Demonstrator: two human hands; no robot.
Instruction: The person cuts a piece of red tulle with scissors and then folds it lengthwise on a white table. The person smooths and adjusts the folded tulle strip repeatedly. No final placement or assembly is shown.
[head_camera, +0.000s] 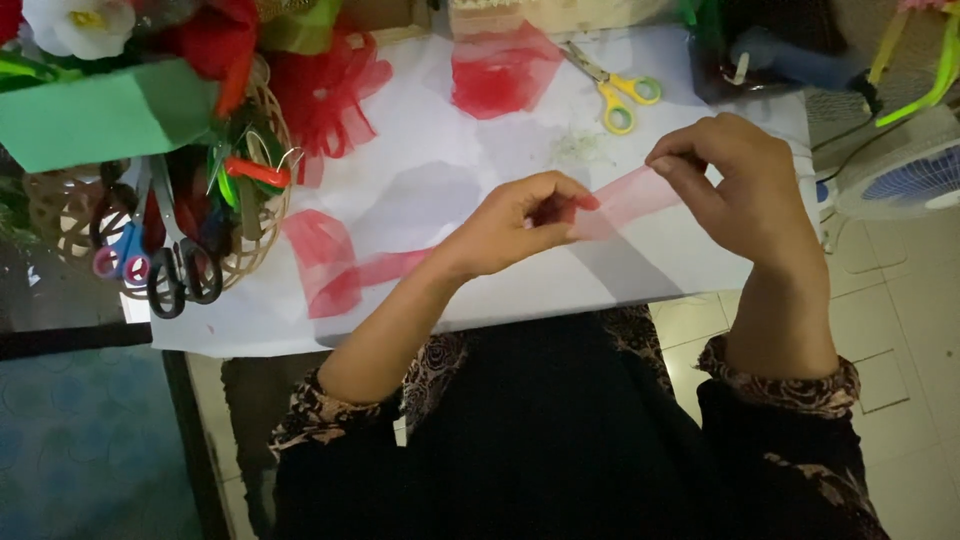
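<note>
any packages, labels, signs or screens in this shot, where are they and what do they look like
None that can be made out: no package, label, sign or screen shows.
Nearest to one is a plain green paper sheet at upper left, a flat folded rectangle over the woven basket, with no print visible.
</note>
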